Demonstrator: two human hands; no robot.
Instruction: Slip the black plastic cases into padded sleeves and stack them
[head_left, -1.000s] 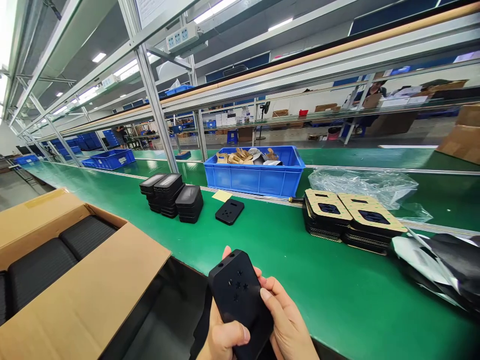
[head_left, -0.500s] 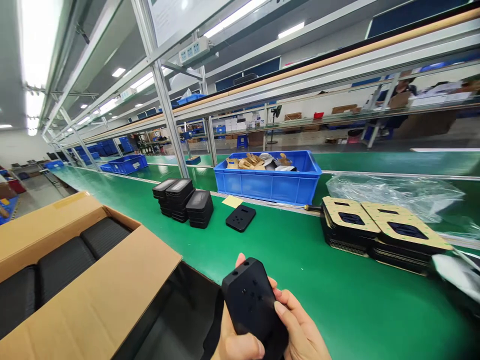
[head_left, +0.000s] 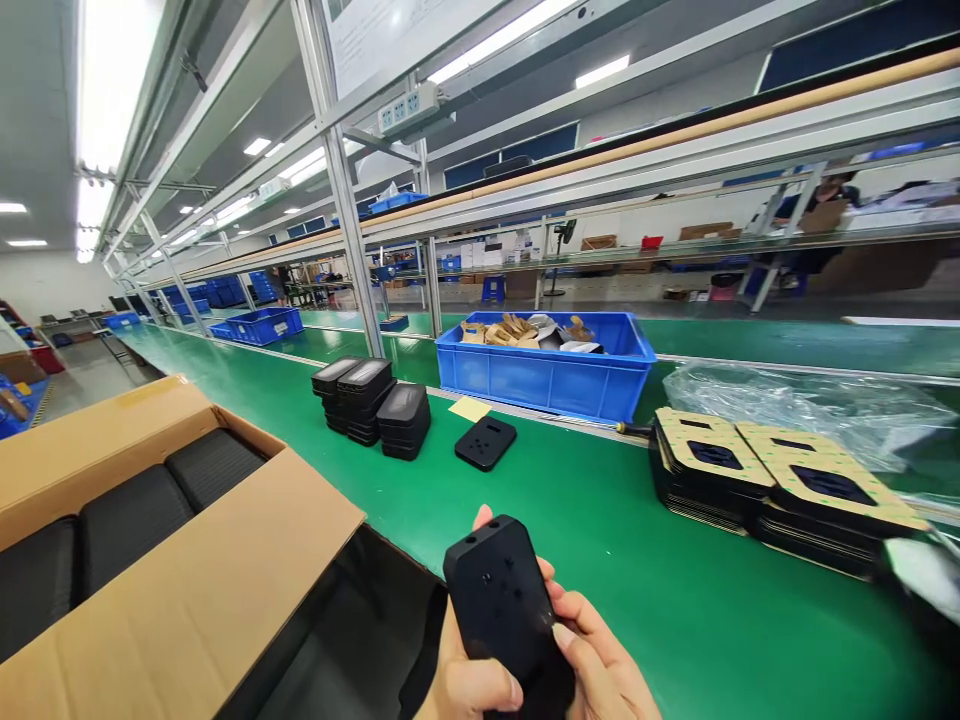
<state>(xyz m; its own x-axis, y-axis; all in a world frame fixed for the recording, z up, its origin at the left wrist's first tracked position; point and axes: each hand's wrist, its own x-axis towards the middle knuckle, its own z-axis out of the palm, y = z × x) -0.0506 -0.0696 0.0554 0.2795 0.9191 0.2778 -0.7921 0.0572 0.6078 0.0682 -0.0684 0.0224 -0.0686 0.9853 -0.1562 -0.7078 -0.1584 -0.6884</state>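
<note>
Between my two hands is a black plastic case (head_left: 506, 600), a flat box with chamfered corners, two round holes in its far end and small marks on its face. My left hand (head_left: 469, 680) wraps round its left side, thumb across the face and a fingertip showing behind the far end. Along the right edge, my right hand (head_left: 600, 655) grips it with thumb and fingers. The case's near end runs out of the picture. Beyond it on the green bench (head_left: 600, 580) lies a flat black panel (head_left: 486, 443) with small holes and a slot.
Left, an open cardboard box (head_left: 247, 540) holds black ribbed pieces. Stacked black cases (head_left: 403, 420) stand behind the bench's middle. A blue bin (head_left: 544, 375) contains brown and grey scraps. At right are stacked panels with yellow adhesive backing (head_left: 712, 450), a screwdriver (head_left: 634, 430) and clear plastic (head_left: 810, 405).
The camera view has shifted slightly, so the bench and its items sit a little lower and further right. Both hands keep the same hold on the case.
</note>
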